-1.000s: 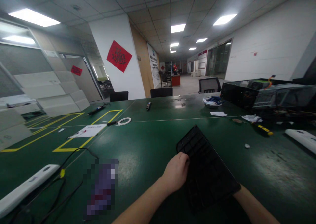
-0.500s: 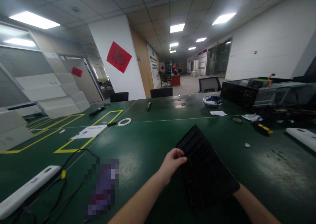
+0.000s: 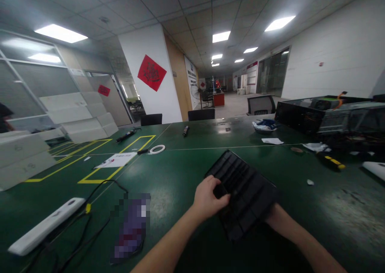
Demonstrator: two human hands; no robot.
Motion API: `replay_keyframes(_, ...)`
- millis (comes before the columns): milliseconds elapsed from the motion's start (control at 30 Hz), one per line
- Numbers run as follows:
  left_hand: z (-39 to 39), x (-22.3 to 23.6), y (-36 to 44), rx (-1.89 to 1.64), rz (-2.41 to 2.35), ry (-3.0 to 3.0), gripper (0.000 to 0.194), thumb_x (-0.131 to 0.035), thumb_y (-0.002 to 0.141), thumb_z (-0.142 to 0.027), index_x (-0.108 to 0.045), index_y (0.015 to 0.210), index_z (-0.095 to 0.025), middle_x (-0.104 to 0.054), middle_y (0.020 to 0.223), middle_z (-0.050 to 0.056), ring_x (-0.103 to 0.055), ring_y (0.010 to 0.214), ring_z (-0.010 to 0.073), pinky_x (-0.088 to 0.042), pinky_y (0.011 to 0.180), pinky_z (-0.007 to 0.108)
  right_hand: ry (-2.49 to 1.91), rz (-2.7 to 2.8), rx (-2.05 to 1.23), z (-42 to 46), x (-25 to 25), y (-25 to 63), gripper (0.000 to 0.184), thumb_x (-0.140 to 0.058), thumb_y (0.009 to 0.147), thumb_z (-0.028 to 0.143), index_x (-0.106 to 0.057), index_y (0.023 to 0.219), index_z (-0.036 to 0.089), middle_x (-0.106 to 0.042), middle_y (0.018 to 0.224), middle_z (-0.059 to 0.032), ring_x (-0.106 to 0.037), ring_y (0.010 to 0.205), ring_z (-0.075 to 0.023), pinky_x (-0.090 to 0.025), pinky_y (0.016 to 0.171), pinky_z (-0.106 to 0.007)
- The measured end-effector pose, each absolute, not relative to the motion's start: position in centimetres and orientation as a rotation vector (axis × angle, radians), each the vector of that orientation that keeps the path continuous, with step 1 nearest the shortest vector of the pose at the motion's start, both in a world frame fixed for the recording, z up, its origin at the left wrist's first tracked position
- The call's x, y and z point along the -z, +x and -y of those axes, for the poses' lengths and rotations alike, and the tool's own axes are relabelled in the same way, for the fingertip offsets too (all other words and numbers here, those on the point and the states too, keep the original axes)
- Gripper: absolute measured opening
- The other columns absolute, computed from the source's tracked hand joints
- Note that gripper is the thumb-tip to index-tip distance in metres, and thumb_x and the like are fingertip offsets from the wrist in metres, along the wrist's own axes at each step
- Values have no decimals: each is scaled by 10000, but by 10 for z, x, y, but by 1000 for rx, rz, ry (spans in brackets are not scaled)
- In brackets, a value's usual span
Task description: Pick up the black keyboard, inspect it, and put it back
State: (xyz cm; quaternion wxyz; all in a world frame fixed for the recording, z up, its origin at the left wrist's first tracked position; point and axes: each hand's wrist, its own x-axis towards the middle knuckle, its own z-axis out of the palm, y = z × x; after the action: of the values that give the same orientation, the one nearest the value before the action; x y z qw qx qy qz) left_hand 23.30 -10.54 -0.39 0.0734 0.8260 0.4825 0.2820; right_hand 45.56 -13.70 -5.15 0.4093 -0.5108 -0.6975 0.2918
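Observation:
A black tray (image 3: 249, 193) divided into small compartments is held up, tilted, above the green table (image 3: 180, 176). My left hand (image 3: 210, 197) is at its left edge, with the thumb over the front face and the fingers curled inward. A dark patch shows between thumb and fingers; whether it is part of the tray or a separate piece, I cannot make out. My right hand (image 3: 272, 216) supports the tray from behind at the lower right, most of its fingers hidden by it. What the compartments contain is too dark to tell.
A white power strip (image 3: 48, 225) with black cables and a pixelated purple item (image 3: 130, 229) lie on the left. White boxes (image 3: 24, 156) stand beyond. On the right are an opened computer case (image 3: 331, 112), a yellow-black screwdriver (image 3: 332, 161) and a bowl (image 3: 264, 126).
The tray has turned so that its compartment face shows more, and its lower right end has come up. My left hand stays at its left edge. The camera view has shifted slightly left.

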Motion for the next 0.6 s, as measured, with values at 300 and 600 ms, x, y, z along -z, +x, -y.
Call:
replay_keyframes(300, 8, -29, 85, -383, -2611, 1823, 496, -385, 726, -535, -623, 834, -113, -612, 935, 148, -567, 872, 274, -408, 659, 311, -2127, 1522, 40, 108, 87, 558, 517, -368, 736, 441, -484, 1132, 130, -554, 1110, -153, -473, 1025, -317, -372, 868, -494)
replay_keyframes(600, 2, -20, 44, -241, -2743, 1621, 439, -454, 695, -423, -644, 847, -58, -615, 942, 216, -560, 917, 343, -431, 693, 381, -2304, 1500, 37, 105, 107, 559, 576, -289, 744, 512, -465, 1170, 167, -528, 1167, -109, -445, 1034, -343, -395, 812, -449)
